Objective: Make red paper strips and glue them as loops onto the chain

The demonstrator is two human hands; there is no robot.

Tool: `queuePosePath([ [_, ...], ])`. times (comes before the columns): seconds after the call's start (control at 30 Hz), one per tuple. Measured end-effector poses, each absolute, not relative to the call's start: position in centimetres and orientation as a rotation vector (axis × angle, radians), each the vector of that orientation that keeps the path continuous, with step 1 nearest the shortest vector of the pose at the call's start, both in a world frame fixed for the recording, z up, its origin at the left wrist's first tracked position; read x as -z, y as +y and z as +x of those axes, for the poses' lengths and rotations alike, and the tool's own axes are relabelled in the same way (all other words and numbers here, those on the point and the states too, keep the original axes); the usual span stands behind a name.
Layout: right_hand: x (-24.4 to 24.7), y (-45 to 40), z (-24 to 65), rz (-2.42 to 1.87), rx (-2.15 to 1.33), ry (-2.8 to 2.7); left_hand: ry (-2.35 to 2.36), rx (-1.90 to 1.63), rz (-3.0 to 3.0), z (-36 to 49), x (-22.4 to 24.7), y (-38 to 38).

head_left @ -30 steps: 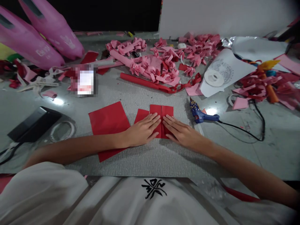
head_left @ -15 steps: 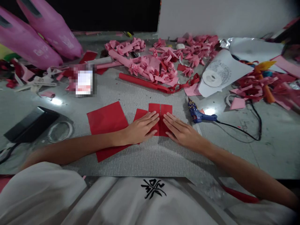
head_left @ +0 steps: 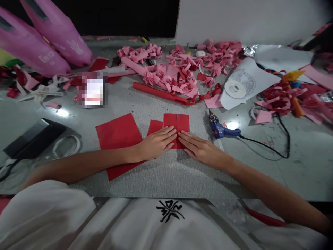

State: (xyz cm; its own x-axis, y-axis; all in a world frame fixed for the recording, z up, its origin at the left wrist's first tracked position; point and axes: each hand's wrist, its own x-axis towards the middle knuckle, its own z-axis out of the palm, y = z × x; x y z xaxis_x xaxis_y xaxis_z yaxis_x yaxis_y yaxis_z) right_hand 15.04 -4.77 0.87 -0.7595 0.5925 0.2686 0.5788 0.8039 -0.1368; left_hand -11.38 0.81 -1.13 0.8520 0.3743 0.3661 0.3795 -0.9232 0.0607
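A folded red paper square [head_left: 182,122] lies flat on the grey mat, with a seam running down its middle where two edges meet. My left hand [head_left: 157,143] rests open on its left half, fingers stretched toward the seam. On the right half lies my right hand [head_left: 200,147], also open, its fingertips near the seam. Partly under my left hand is a smaller red paper piece [head_left: 155,125]. A larger red paper sheet [head_left: 118,132] sits at the left, my left forearm crossing over it.
A blue glue gun [head_left: 221,129] with a black cord lies to the right. Pink paper flowers and curls [head_left: 179,71] are heaped at the back, behind a red paper roll [head_left: 156,92]. A black box [head_left: 33,139] and a tape roll [head_left: 66,146] are at the left.
My right hand has slid slightly left and down, bringing its fingertips closer to the seam. The gap along the seam looks narrower. My left hand has hardly moved.
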Motion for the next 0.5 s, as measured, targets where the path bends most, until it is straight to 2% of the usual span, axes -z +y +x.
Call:
queuePosePath([
  [0.5, -1.36, -5.61, 14.6, -0.971, -0.006, -2.813, -0.684, 0.432, -3.054, -11.17, 0.57, 0.42],
])
